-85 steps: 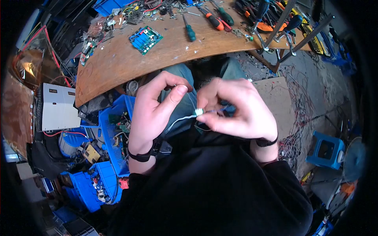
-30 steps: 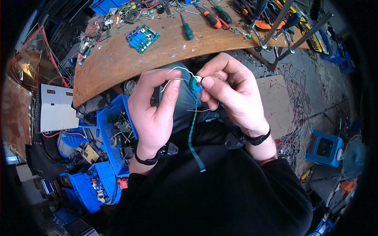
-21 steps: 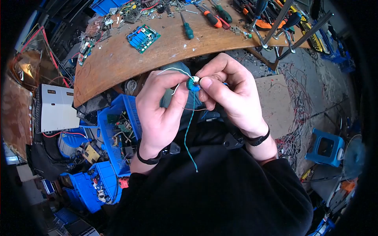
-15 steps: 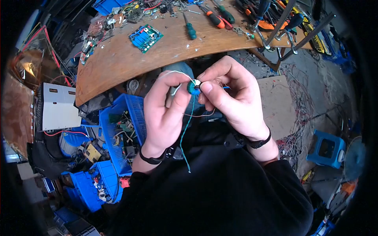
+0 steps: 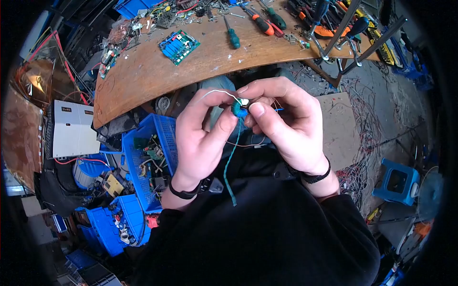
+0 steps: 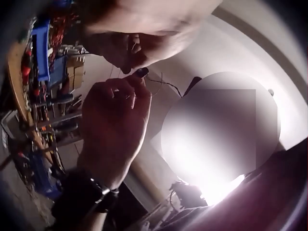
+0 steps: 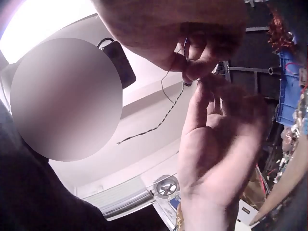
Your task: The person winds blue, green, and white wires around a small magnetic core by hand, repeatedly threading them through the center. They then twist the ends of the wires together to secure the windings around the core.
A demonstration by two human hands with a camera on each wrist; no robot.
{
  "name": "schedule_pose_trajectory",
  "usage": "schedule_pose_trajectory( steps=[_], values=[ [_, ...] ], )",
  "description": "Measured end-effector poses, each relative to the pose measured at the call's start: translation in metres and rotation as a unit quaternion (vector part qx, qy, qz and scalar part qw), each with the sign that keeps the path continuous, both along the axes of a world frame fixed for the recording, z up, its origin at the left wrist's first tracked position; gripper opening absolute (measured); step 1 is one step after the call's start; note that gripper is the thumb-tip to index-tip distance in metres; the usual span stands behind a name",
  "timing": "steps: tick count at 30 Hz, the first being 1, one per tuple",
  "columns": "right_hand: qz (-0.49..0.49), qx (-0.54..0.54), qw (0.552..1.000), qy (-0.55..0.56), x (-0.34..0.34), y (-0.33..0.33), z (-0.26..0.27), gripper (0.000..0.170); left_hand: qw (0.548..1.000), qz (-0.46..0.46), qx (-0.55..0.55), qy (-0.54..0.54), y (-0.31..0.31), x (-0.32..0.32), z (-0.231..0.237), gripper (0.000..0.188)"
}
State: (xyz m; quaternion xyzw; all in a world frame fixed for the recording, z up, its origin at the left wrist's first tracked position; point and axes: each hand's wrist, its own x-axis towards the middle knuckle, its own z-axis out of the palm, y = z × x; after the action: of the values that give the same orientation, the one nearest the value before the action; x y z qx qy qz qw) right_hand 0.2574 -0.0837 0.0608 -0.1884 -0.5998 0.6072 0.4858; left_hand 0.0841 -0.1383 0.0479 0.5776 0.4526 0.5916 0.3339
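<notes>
A small ring-shaped coil (image 5: 237, 109), wound in green and blue wire with a white piece at its top, is held up over the lap between both hands. My left hand (image 5: 202, 131) pinches its left side between thumb and forefinger. From the right, my right hand (image 5: 293, 126) grips it, other fingers curled beneath. A twisted green wire (image 5: 226, 171) hangs down from the coil; in the right wrist view this twisted wire (image 7: 161, 122) dangles free. A white wire (image 5: 217, 91) arches over the left forefinger. One thin brown wire (image 5: 248, 145) loops below the fingers.
On the wooden bench (image 5: 138, 81) ahead lie a green circuit board (image 5: 179, 47), a screwdriver (image 5: 233, 37) and several tools and scraps. Blue crates (image 5: 148, 162) of parts stand at left. A blue stool (image 5: 397, 181) and loose wires (image 5: 362, 148) are on the floor at right.
Earlier the hands were farther apart, the left near loose white wire ends. The left thumb and forefinger have since closed in on the coil, and the twisted green wire has swung about.
</notes>
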Motion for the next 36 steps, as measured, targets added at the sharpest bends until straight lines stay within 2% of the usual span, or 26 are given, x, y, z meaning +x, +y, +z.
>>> schedule_pose_trajectory(
  steps=[1, 3, 4, 5, 6, 8, 9, 11, 14, 18, 19, 21, 24, 30, 36],
  values=[
    [-0.001, -0.001, 1.000, -0.004, 0.001, -0.001, 0.001, 0.023, 0.999, 0.034, 0.034, 0.006, 0.001, 0.004, -0.001, 0.013],
    [-0.003, -0.001, 1.000, -0.007, 0.000, 0.000, 0.001, 0.025, 0.996, 0.038, 0.066, 0.044, 0.001, 0.003, -0.005, 0.014],
    [-0.018, 0.047, 0.999, -0.007, -0.001, 0.000, -0.001, 0.026, 0.991, 0.043, 0.097, 0.081, 0.001, 0.002, -0.006, 0.015],
    [-0.034, 0.094, 0.995, -0.007, -0.002, 0.001, -0.002, 0.028, 0.994, 0.031, 0.086, 0.053, 0.000, 0.003, -0.004, 0.016],
    [-0.034, 0.094, 0.995, -0.007, -0.001, 0.002, -0.001, 0.028, 0.994, 0.032, 0.086, 0.053, 0.000, 0.004, -0.003, 0.016],
    [-0.060, 0.180, 0.979, -0.078, 0.002, 0.005, 0.002, 0.031, 0.996, 0.000, 0.083, 0.015, 0.001, 0.003, -0.001, 0.015],
    [-0.061, 0.180, 0.979, -0.079, 0.000, 0.007, 0.001, 0.031, 0.996, 0.000, 0.083, 0.015, 0.001, 0.001, -0.003, 0.015],
    [-0.143, 0.314, 0.936, -0.074, -0.004, 0.009, -0.002, 0.032, 0.991, -0.031, 0.094, 0.087, 0.000, -0.005, -0.011, 0.023],
    [-0.193, 0.342, 0.911, -0.126, 0.002, 0.000, 0.003, 0.032, 0.988, 0.019, 0.115, 0.104, 0.001, 0.000, -0.005, 0.028],
    [-0.204, 0.345, 0.909, -0.116, 0.001, -0.001, 0.003, 0.030, 0.983, 0.034, 0.135, 0.124, -0.001, 0.003, -0.005, 0.032],
    [-0.204, 0.345, 0.909, -0.115, 0.001, -0.001, 0.003, 0.030, 0.985, 0.038, 0.134, 0.105, -0.001, 0.005, -0.003, 0.023],
    [-0.195, 0.348, 0.908, -0.132, 0.003, -0.001, 0.005, 0.028, 0.986, 0.043, 0.134, 0.086, -0.002, 0.007, 0.001, 0.022],
    [-0.194, 0.355, 0.906, -0.127, 0.003, 0.000, 0.004, 0.026, 0.981, 0.060, 0.148, 0.113, -0.001, 0.007, 0.001, 0.023],
    [-0.188, 0.351, 0.909, -0.123, 0.002, 0.000, 0.004, 0.025, 0.984, 0.076, 0.144, 0.067, -0.001, 0.007, -0.003, 0.020],
    [-0.161, 0.351, 0.911, -0.147, 0.004, 0.002, 0.006, 0.026, 0.967, 0.109, 0.190, 0.131, 0.001, 0.003, -0.002, 0.017]
  ],
)
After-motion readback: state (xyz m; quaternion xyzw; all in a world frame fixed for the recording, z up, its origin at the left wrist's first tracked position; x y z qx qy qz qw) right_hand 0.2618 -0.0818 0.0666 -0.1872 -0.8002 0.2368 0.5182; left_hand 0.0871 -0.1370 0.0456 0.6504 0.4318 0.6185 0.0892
